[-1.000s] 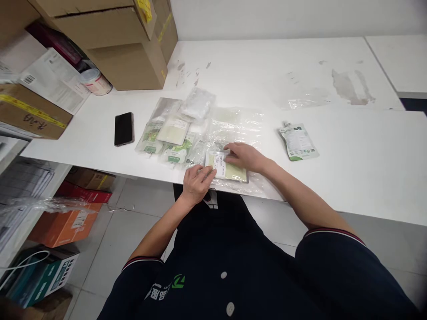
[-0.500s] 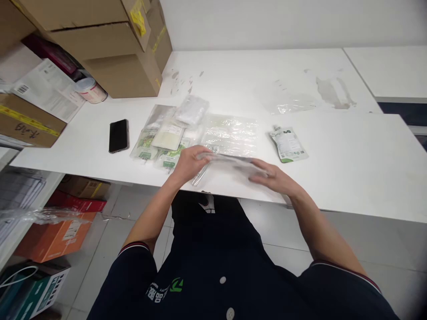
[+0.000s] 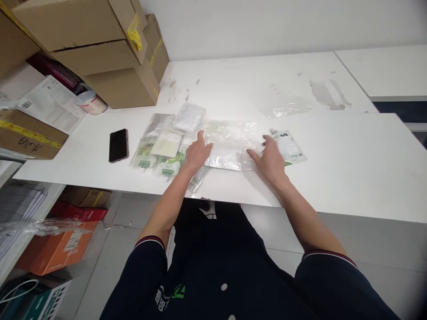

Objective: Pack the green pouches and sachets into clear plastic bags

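A clear plastic bag with a silvery sheet-like part (image 3: 224,159) lies flat on the white table, in front of another clear, wrinkled plastic piece (image 3: 230,129). At its left edge is my left hand (image 3: 198,153), fingers apart, thumb near the plastic. My right hand (image 3: 271,161) hovers by its right edge, thumb and fingers spread. Just beyond the right hand lies a white-and-green spout pouch (image 3: 289,146), partly covered by the fingers. Beside the left hand are several flat green-printed pouches (image 3: 168,166) with a pale packet (image 3: 167,143) on top.
A folded clear plastic bundle (image 3: 189,117) rests behind the pouches. Further left is a black phone (image 3: 118,145). Cardboard boxes (image 3: 123,86) and a round tin (image 3: 91,103) stand at the back left. A thin clear sheet (image 3: 288,106) lies at the back of the table (image 3: 350,164).
The silvery plastic bag, held up between both hands before, now lies on the table. Both hands have let go and spread their fingers. The view has shifted slightly.
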Tool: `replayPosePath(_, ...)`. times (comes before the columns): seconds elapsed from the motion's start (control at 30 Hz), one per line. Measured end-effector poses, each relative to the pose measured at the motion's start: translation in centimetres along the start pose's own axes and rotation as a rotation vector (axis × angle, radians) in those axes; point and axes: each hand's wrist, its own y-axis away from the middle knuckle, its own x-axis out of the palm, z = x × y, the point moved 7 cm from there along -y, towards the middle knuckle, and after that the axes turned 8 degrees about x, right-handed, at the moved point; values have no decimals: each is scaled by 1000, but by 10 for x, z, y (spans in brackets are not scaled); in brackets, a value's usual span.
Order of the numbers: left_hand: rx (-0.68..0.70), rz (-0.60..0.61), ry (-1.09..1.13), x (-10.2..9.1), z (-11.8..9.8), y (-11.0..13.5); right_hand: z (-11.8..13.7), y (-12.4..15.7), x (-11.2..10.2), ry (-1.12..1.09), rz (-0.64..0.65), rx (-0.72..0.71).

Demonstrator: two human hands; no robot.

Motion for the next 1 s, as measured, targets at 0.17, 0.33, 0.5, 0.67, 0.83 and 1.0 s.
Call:
replayPosePath(0.17, -42, 103, 8, 3, 1, -12, 46, 37, 28, 304, 151, -565)
replayPosePath(0.33, -50, 163, 18, -21, -10, -5, 47, 34, 59, 433, 327, -607)
replayPosePath(0.5, 445, 258, -56, -41, -42, 45, 40, 48, 28, 457, 362, -632)
replayPosePath(0.67, 725, 282, -12, -14, -57, 107, 30, 89, -7, 400, 476, -684)
replayPosePath(0.83, 508, 276, 193, -1, -59, 112, 8, 76, -38, 199, 635, -484)
replayPosePath(1.0, 32, 302, 241, -2, -46, 79, -24, 8, -36, -85, 534, -130)
